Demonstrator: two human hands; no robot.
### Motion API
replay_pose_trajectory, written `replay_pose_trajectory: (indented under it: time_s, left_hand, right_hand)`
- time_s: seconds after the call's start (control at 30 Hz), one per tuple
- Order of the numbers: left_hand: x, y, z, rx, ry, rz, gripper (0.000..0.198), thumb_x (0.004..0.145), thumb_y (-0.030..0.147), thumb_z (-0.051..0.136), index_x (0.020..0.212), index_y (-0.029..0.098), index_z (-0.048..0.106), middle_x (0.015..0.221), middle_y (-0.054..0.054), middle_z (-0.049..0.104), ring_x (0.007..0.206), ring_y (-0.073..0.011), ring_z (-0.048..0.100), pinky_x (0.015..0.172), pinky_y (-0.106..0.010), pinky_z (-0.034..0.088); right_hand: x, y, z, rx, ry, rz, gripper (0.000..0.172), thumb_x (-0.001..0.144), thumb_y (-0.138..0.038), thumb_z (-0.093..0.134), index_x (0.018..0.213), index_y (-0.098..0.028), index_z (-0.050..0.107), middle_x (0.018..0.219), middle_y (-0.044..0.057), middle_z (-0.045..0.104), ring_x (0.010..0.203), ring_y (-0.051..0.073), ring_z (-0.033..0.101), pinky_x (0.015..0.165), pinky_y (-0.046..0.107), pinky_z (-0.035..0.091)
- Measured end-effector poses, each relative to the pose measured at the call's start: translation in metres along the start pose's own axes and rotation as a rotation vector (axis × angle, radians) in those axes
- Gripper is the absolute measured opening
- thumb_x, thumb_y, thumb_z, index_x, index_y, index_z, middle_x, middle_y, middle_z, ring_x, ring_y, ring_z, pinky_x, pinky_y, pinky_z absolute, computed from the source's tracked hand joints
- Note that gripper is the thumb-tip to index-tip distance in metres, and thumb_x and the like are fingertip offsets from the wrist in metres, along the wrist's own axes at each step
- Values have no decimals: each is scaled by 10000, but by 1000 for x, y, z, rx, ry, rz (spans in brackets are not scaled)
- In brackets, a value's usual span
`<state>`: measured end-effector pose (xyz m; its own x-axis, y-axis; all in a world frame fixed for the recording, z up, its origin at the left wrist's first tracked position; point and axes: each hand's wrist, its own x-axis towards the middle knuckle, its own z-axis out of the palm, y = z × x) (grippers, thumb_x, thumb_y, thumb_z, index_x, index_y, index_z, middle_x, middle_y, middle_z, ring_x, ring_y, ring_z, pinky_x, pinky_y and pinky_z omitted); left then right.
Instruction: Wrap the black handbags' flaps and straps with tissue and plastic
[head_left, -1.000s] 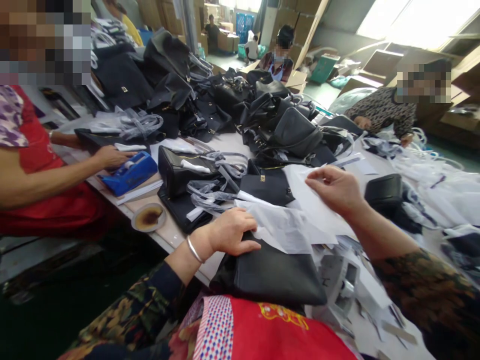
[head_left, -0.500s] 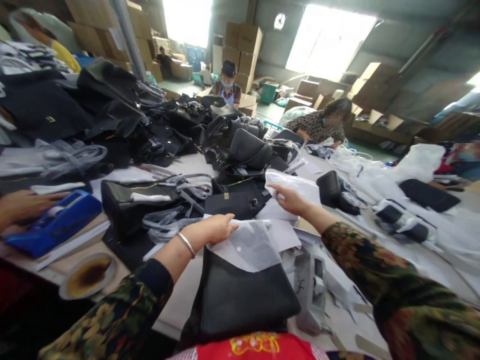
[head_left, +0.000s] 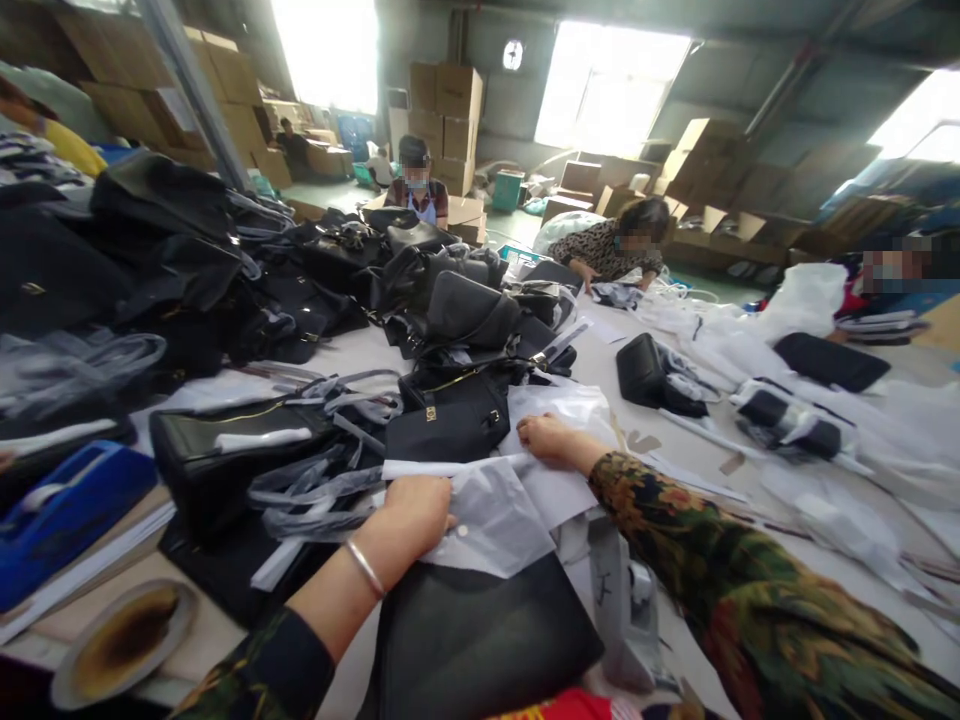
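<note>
My left hand (head_left: 416, 512), with a silver bangle at the wrist, is closed at the left part of a thin translucent white sheet (head_left: 499, 525). The sheet lies over the top of a black bag (head_left: 487, 640) directly in front of me. Higher up and to the right, my right hand (head_left: 551, 440) rests on white sheets (head_left: 592, 405) with its fingers curled. What lies between those fingertips is hidden. A black handbag (head_left: 442, 430) with a gold clasp sits just beyond both hands. Another black bag (head_left: 232, 450), with plastic-wrapped handles, stands to the left.
A grey tape dispenser (head_left: 622, 610) stands right of the near bag. At the left are a blue tape dispenser (head_left: 75, 505) and a dish (head_left: 67, 670) of brown liquid. Black bags (head_left: 300, 290) heap up behind; a co-worker (head_left: 615, 240) leans over the table's far side.
My right hand has come down and left, off the raised edge of the white sheets, which now lie lower. My left hand has moved lower and curled. The view has shifted right.
</note>
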<state>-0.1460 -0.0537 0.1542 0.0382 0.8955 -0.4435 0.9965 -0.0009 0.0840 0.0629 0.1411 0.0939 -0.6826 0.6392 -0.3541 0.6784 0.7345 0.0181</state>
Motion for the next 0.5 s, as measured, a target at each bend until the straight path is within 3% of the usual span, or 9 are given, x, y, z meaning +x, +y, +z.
replay_pose_trajectory:
  time_s: [0.1,0.17,0.23,0.3,0.4,0.5]
  left_hand:
    - [0,-1,2,43,75,8,486,791,416,759,1193,156,675,1152,-210,685,1038,-402,676,865,-495,549]
    - [3,-5,9,56,175,76,598,771,402,777,1306,188,618,1303,-222,602,1167,-419,604,958,-530,499]
    - [9,-11,20,31,222,158,689,775,380,765,1411,234,545,1493,-206,466,1360,-426,450,1089,-552,400]
    - [15,-18,33,3,179,202,711,825,379,699,1487,250,471,1611,-180,330,1474,-416,301,1163,-566,310]
    - [21,-25,49,15,120,223,656,902,382,575,1524,234,430,1638,-173,295,1500,-407,266,1177,-592,280]
    - [22,-27,53,45,127,235,614,919,387,536,1505,219,463,1628,-166,325,1488,-386,310,1189,-572,279]
  right_hand:
    - [-6,9,-13,63,100,60,287,853,-74,557,1051,-170,741,973,130,763,874,227,708,771,281,473]
    - [-19,28,-26,101,198,141,321,907,-88,483,1143,-129,697,992,171,752,882,245,702,773,302,468]
    - [-41,55,-39,136,292,208,331,944,-128,441,1188,-105,663,1046,189,737,933,260,688,811,322,465]
    - [-72,81,-46,172,349,241,316,938,-154,449,1155,-110,675,1068,166,736,980,257,673,860,323,460]
    - [-128,97,-36,230,376,245,325,869,-127,482,1104,-133,707,1097,107,742,1016,224,663,899,287,459]
    - [-173,85,0,281,325,232,325,831,-108,473,1036,-149,722,1050,72,751,967,197,660,858,263,478]
